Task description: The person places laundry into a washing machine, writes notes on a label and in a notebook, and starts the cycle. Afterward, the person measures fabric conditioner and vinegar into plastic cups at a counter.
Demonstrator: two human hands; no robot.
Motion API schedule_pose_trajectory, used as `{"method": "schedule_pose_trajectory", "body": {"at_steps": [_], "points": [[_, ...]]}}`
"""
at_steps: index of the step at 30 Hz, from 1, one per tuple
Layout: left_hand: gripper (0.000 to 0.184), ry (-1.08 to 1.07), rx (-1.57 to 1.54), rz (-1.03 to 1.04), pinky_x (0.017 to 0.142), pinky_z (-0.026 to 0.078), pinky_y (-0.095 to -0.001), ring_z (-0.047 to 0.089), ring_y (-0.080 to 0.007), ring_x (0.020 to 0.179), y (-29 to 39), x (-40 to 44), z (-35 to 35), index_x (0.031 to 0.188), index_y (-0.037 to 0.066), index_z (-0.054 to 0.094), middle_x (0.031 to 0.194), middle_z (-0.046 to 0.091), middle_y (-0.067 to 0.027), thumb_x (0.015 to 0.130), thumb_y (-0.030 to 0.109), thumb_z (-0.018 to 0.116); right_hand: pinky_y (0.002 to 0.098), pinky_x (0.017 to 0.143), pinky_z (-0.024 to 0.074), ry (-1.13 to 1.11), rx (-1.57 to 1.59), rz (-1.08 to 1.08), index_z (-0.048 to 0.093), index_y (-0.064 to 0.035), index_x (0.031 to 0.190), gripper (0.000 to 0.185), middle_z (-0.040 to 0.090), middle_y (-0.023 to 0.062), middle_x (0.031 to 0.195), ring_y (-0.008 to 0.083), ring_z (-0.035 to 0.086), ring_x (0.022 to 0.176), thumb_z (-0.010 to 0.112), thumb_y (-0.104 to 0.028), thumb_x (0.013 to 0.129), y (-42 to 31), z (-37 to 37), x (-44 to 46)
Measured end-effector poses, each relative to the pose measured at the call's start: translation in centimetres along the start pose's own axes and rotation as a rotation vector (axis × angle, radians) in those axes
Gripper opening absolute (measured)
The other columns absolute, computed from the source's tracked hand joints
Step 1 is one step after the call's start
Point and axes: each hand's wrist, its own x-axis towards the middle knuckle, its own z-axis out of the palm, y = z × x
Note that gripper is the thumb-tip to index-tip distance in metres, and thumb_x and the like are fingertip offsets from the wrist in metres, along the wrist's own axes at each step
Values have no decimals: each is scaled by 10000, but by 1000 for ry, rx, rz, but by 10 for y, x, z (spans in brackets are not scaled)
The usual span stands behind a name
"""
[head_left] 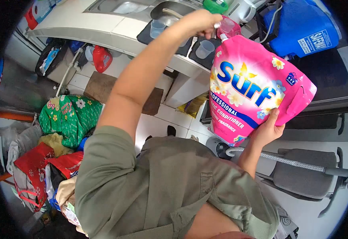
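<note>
A large pink Surf fabric conditioner pouch (241,85) is tilted in front of me, its white spout (223,37) at the upper left corner. My right hand (269,129) grips the pouch at its lower right edge, thumb on the front. Just above the spout is my left hand (202,23), its fingers closed in a pinch around a small white piece that looks like the spout's cap (217,25). Beside those fingers, behind the pouch's top, is a pink see-through container (230,28), partly hidden. A clear plastic cup (205,49) stands on a dark mat below my left hand.
Another clear cup (157,28) stands on the counter near the steel sink (120,6). A blue Safeway container (305,32) is at the upper right. A grey folding seat (303,173) stands right, a green flowered bag (71,117) and piled bags left.
</note>
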Motion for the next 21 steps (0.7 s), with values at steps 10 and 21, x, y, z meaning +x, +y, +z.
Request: {"method": "schedule_pose_trajectory", "body": {"at_steps": [10, 21], "points": [[314, 246, -1257, -643, 828, 426, -428, 574, -249, 911, -167, -66, 180, 887, 96, 528, 965, 608, -111, 891, 341, 332, 205, 585, 427, -33, -103, 98, 580, 15, 873, 160, 610, 42, 783, 71, 532, 648, 612, -139, 840, 6, -5, -7], [351, 238, -1798, -569, 727, 516, -397, 604, -252, 835, -135, -90, 236, 981, 9, 516, 941, 594, -159, 917, 285, 309, 177, 406, 291, -102, -261, 107, 581, -33, 808, 141, 541, -16, 607, 26, 420, 458, 632, -164, 825, -2, 3, 6]]}}
